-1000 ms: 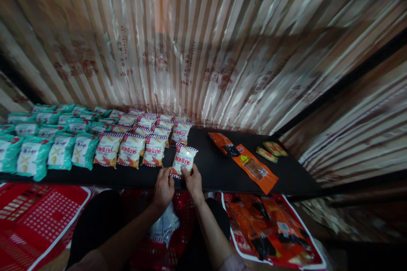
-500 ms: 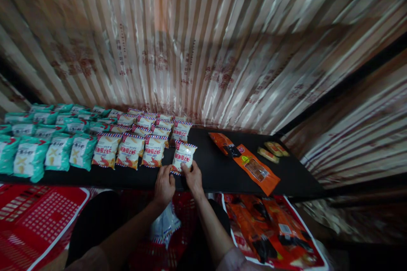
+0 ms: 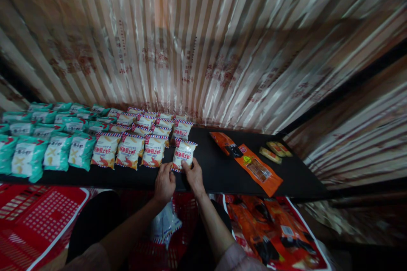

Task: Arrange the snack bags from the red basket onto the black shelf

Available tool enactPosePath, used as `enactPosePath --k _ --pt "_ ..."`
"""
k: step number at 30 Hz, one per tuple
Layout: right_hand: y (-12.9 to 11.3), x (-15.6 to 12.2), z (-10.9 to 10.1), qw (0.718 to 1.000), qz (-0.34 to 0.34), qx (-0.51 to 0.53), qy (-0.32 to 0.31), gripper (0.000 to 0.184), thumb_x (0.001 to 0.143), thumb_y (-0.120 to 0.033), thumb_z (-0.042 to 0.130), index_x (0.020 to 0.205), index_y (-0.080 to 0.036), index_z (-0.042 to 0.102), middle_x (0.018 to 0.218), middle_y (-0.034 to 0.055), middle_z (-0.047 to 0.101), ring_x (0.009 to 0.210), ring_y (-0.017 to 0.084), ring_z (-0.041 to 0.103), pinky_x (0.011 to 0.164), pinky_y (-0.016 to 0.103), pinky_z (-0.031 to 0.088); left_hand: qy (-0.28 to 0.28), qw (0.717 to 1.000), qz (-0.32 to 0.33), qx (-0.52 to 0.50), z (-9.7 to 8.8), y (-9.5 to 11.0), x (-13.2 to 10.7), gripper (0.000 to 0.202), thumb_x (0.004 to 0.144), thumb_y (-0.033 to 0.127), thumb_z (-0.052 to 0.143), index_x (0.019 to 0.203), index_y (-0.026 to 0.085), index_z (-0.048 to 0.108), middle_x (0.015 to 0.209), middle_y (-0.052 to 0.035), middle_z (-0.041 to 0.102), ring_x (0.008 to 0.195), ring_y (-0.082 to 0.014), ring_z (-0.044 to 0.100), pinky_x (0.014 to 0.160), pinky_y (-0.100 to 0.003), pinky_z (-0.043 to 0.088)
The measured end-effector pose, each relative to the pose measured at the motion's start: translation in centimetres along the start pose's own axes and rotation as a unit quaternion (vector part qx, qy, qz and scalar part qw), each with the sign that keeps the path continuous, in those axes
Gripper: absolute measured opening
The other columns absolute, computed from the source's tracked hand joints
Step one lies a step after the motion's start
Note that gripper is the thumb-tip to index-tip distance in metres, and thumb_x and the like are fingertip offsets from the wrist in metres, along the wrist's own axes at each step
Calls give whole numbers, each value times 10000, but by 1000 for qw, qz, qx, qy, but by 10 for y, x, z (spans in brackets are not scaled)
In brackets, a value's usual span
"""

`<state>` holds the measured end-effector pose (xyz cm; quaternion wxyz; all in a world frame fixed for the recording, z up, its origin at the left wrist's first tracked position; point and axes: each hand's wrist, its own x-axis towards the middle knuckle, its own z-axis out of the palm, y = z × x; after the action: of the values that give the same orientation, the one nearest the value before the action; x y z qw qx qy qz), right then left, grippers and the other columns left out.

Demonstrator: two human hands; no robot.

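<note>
A white snack bag [image 3: 185,150] with red lettering and a striped top edge stands tilted back near the front edge of the black shelf [image 3: 219,173]. My right hand [image 3: 193,178] grips it at the lower right, thumb pressed on its front. At the bag's lower left corner, my left hand [image 3: 165,184] is closed with curled fingers; part of its grip is hidden. Just left of them is a matching snack bag [image 3: 154,151], the end of a front row of such bags. Another matching bag [image 3: 182,129] stands behind the held one.
Teal snack bags [image 3: 55,150] fill the shelf's left part. To the right lie orange packets [image 3: 258,170] and small yellow packs [image 3: 276,150]. Below are a red basket [image 3: 47,216], white-blue bags [image 3: 165,222] and another basket of orange packets [image 3: 270,228]. A striped plastic sheet [image 3: 190,46] hangs behind.
Both hands remain at the same snack bag, which has hardly moved. The view has shifted very slightly.
</note>
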<state>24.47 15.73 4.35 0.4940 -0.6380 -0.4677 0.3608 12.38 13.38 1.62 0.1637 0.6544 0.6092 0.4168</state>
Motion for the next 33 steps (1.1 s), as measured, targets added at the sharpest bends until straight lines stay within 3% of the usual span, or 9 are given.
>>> enactPosePath --k 12,33 --pt "-5 6 3 1000 3 23 -3 325 694 -433 585 873 -162 596 763 33 679 652 170 592 627 269 463 -1 1000 -12 -14 2 4 6 385 761 76 402 1118 158 518 1030 -87 556 1002 -201 559 917 -364 462" --pt "-6 30 18 998 8 66 -15 329 687 -423 584 902 -174 578 796 33 681 689 176 615 658 282 485 -5 1000 -25 -6 10 10 14 516 739 76 418 1255 94 416 1247 -160 475 1203 -260 430 1024 -428 378"
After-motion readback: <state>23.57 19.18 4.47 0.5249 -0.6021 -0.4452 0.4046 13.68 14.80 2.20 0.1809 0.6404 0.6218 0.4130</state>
